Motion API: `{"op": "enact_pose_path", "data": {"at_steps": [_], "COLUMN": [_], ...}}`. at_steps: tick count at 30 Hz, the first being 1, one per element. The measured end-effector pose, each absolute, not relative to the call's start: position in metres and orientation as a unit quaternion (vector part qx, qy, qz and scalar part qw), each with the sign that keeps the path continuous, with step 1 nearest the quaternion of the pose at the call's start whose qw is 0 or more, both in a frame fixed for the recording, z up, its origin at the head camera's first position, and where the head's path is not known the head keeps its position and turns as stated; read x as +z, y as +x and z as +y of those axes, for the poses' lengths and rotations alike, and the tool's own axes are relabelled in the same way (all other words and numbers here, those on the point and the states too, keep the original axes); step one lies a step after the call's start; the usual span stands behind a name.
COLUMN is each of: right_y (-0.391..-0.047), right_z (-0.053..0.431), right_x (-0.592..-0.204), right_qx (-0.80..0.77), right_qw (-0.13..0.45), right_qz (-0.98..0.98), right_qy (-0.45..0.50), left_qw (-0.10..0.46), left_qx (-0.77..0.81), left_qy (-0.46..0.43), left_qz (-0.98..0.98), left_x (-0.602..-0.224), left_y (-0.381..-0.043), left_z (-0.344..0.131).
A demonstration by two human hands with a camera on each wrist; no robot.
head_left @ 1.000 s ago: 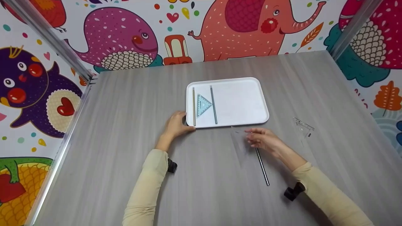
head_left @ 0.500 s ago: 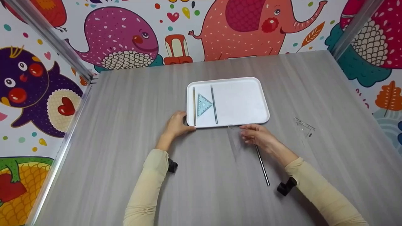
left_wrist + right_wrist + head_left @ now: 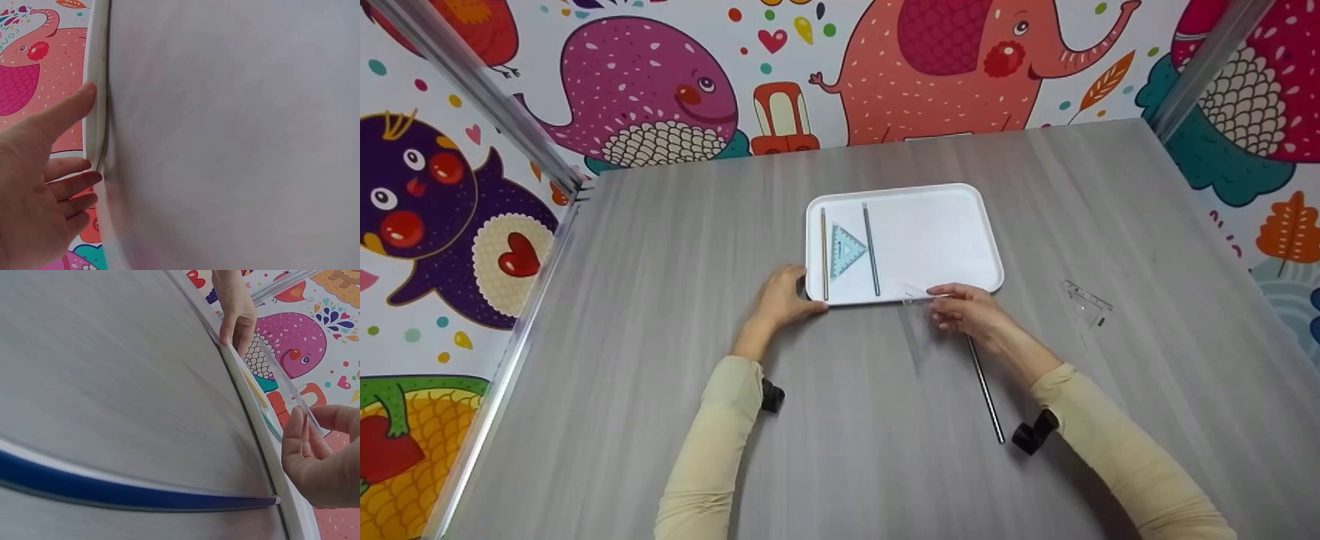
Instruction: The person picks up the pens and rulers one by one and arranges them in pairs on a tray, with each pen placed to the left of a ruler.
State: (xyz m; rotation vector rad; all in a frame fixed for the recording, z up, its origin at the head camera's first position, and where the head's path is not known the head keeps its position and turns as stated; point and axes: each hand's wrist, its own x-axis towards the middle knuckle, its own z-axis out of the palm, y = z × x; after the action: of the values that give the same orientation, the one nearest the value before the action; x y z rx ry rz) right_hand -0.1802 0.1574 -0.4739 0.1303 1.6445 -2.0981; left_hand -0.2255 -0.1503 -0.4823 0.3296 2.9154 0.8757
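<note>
My left hand (image 3: pixel 782 300) grips the front left corner of a white tray (image 3: pixel 937 247), thumb on its front edge and fingers along its left side. Over the tray's front edge, my right hand (image 3: pixel 969 315) pinches a clear plastic set square (image 3: pixel 915 326) between thumb and fingers. The set square (image 3: pixel 286 385) stands tilted, raised above the tray in the right wrist view. In the tray's left part lie a tan pencil (image 3: pixel 824 255), a light blue set square (image 3: pixel 846 251) and a dark green pencil (image 3: pixel 871 251).
A dark shiny pencil (image 3: pixel 986 394) lies on the grey wooden table (image 3: pixel 622 300), its far end hidden beneath my right hand. Farther right lies another clear set square (image 3: pixel 1086 306). Cartoon-printed walls (image 3: pixel 810 67) border the table at the back and sides.
My right hand has moved left and away from me with the clear set square, from in front of the tray to over its front edge. My left hand has stayed put.
</note>
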Motion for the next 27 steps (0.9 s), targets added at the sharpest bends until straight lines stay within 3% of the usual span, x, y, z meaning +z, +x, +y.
{"op": "enact_pose_path", "data": {"at_steps": [27], "right_y": [-0.197], "right_z": [0.143], "right_x": [-0.473], "right_qx": [-0.757], "right_qw": [0.207], "right_qz": [0.615], "right_qy": [0.079], "left_qw": [0.041], "left_qx": [0.279], "left_qy": [0.101], "left_qz": [0.954], "left_x": [-0.481], "left_y": [-0.225], "left_z": [-0.15]}}
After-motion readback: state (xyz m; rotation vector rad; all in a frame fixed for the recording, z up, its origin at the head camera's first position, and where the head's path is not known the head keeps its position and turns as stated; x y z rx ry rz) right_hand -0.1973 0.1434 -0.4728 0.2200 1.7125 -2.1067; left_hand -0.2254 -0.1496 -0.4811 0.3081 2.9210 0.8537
